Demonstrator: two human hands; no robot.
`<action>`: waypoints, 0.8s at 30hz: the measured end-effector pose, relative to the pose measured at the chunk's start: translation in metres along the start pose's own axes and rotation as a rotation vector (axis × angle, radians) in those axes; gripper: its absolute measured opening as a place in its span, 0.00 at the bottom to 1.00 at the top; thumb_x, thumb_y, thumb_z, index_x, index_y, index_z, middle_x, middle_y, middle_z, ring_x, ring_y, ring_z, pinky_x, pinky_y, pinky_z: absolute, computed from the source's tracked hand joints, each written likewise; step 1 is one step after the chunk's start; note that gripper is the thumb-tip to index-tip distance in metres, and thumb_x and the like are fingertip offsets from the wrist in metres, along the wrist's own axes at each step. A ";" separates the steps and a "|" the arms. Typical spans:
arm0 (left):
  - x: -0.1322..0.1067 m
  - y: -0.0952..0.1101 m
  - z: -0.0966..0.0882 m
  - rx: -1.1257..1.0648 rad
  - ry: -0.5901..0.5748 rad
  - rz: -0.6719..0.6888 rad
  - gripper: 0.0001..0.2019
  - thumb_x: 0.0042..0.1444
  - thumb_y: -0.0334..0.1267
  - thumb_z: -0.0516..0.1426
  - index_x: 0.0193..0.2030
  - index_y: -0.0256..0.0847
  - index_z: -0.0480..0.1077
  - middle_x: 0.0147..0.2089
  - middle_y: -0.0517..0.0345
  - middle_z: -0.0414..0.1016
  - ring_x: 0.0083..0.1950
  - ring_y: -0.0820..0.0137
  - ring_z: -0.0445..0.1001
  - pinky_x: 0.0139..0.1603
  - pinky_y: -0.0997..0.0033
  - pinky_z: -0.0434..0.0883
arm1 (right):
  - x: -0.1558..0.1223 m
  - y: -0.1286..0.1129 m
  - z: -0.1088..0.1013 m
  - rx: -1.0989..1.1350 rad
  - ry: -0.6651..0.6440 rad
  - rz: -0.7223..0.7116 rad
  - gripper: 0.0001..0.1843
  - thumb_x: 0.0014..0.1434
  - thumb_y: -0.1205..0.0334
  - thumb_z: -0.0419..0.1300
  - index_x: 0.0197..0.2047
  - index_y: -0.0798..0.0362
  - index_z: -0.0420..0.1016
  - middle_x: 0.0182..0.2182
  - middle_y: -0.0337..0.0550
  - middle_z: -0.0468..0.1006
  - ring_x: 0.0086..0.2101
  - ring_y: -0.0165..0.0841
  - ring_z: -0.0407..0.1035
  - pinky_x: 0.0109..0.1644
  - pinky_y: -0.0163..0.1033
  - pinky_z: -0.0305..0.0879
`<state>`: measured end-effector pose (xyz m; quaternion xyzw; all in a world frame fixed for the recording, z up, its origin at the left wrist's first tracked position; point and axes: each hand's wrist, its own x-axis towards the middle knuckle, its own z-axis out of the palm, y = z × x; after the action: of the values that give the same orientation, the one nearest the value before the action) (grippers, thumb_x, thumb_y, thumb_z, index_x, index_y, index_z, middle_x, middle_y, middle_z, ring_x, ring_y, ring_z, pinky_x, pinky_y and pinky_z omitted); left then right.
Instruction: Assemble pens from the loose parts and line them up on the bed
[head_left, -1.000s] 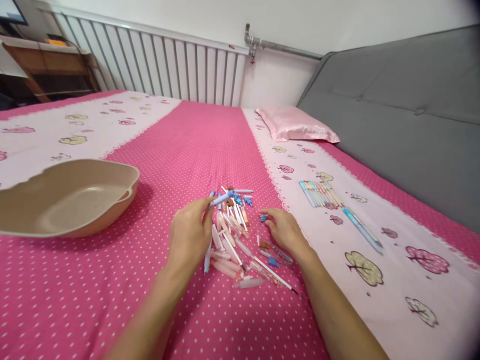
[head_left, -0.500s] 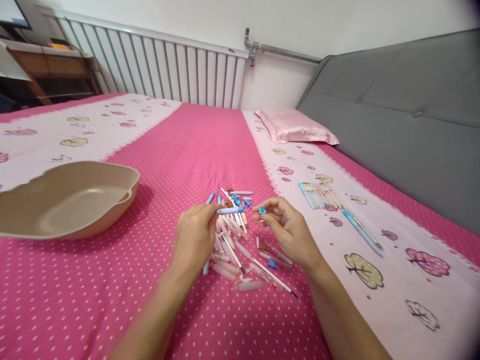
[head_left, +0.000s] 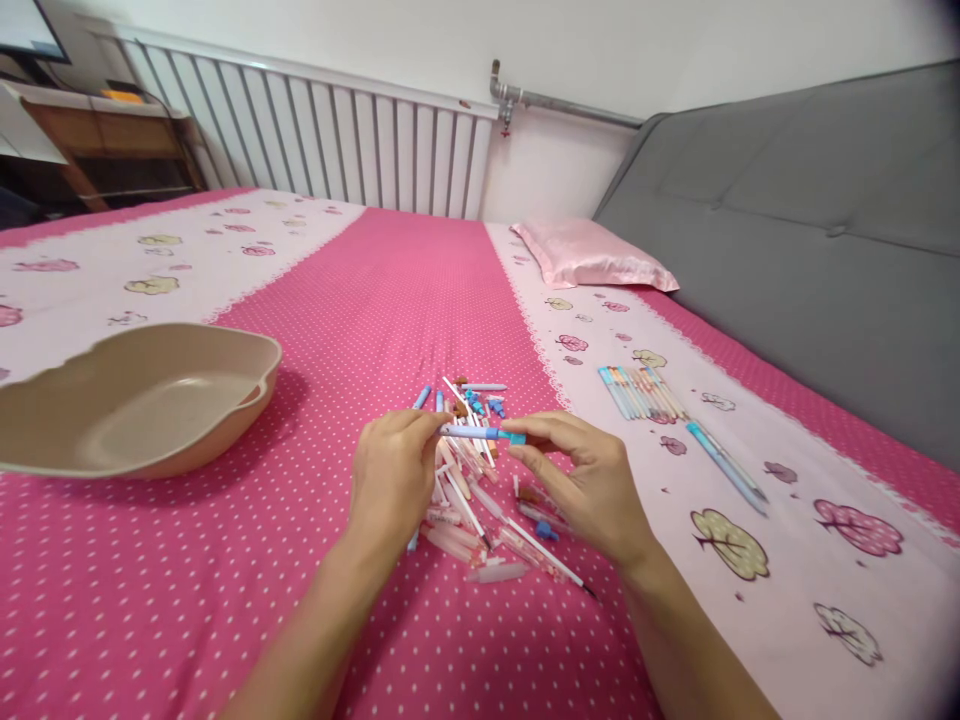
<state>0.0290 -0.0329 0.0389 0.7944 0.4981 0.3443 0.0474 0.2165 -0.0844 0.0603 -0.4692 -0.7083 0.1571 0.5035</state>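
My left hand point(head_left: 396, 465) is closed around one end of a light blue pen barrel point(head_left: 472, 432), which lies level above the pile. Between the thumb and fingers of my right hand point(head_left: 589, 470) is a small turquoise pen piece point(head_left: 517, 438), touching the barrel's right end. Whether it is seated in the barrel I cannot tell. Under and between the hands spreads a heap of pen parts point(head_left: 457, 475): clear and pinkish barrels, white refills, brown bits and blue pieces. One loose blue piece point(head_left: 547, 530) sits below my right hand.
Several pens point(head_left: 641, 392) lie side by side on the right, with more blue pens point(head_left: 726, 468) nearer me. A beige basin point(head_left: 142, 400) stands at left on the pink dotted bedspread point(head_left: 315, 340). Farther back are a pink pillow point(head_left: 592, 255), grey headboard point(head_left: 810, 220) and white radiator point(head_left: 315, 130).
My right hand has moved the turquoise piece slightly left and down until it meets the barrel's end. The barrel has shifted a little right and down in my left hand.
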 end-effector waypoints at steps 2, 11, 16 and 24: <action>0.000 0.000 0.000 0.024 0.004 0.000 0.12 0.57 0.31 0.54 0.43 0.39 0.78 0.40 0.49 0.80 0.41 0.57 0.76 0.44 0.58 0.69 | 0.000 0.000 0.000 -0.027 -0.004 -0.022 0.11 0.57 0.69 0.60 0.43 0.50 0.79 0.38 0.40 0.80 0.39 0.29 0.73 0.44 0.37 0.69; -0.004 0.006 0.000 0.130 0.016 0.062 0.12 0.59 0.33 0.53 0.45 0.44 0.77 0.38 0.52 0.80 0.40 0.59 0.75 0.40 0.60 0.66 | 0.000 0.002 0.002 0.009 -0.035 0.127 0.11 0.55 0.64 0.63 0.43 0.52 0.78 0.34 0.42 0.81 0.33 0.30 0.75 0.41 0.37 0.71; -0.005 0.007 0.001 0.101 0.031 0.063 0.12 0.61 0.37 0.52 0.43 0.44 0.77 0.38 0.52 0.80 0.40 0.61 0.74 0.41 0.63 0.66 | -0.003 0.001 0.002 0.199 -0.046 0.344 0.11 0.57 0.55 0.62 0.38 0.54 0.73 0.26 0.40 0.78 0.28 0.31 0.75 0.31 0.35 0.71; -0.006 0.013 0.000 -0.092 -0.094 -0.088 0.12 0.58 0.35 0.54 0.45 0.44 0.76 0.40 0.53 0.81 0.41 0.60 0.77 0.39 0.66 0.68 | 0.000 0.005 0.001 0.256 -0.035 0.335 0.18 0.62 0.49 0.54 0.47 0.53 0.69 0.32 0.43 0.78 0.29 0.30 0.74 0.34 0.35 0.69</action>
<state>0.0369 -0.0446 0.0411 0.7840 0.5137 0.3265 0.1222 0.2179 -0.0813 0.0564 -0.5097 -0.6036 0.3353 0.5132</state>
